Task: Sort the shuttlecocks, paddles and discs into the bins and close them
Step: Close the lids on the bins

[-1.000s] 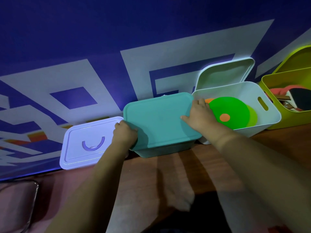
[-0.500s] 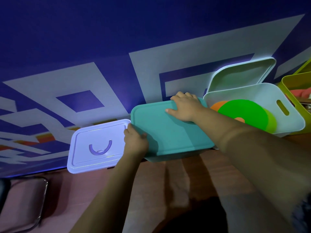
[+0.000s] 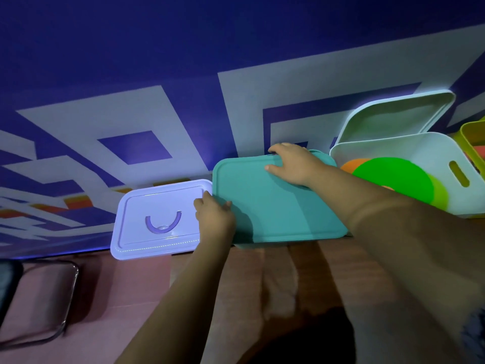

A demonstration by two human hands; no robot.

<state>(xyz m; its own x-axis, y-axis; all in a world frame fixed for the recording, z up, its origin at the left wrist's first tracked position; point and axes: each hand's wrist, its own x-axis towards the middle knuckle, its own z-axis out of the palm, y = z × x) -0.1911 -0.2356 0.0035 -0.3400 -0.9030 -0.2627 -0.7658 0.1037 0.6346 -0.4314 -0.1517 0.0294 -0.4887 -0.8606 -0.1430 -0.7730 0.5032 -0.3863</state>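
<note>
A teal bin with its teal lid (image 3: 273, 203) on top sits at the middle of the table against the wall. My right hand (image 3: 291, 164) grips the lid's far edge, fingers curled over it. My left hand (image 3: 214, 218) holds the lid's left edge near the front corner. To the right stands an open white bin (image 3: 430, 151) holding a green disc (image 3: 393, 179), an orange disc (image 3: 351, 165) and a lime disc behind them. Its white lid (image 3: 393, 114) leans against the wall.
A lilac bin with its lid (image 3: 157, 222) shut sits left of the teal one. A yellow-green bin (image 3: 472, 137) shows at the right edge. A chair with a metal frame (image 3: 39, 298) stands at lower left. The wooden table (image 3: 275, 285) runs in front.
My right hand has slid from the lid's right edge to its far edge. My left hand stays on the left edge. The view has shifted to the left.
</note>
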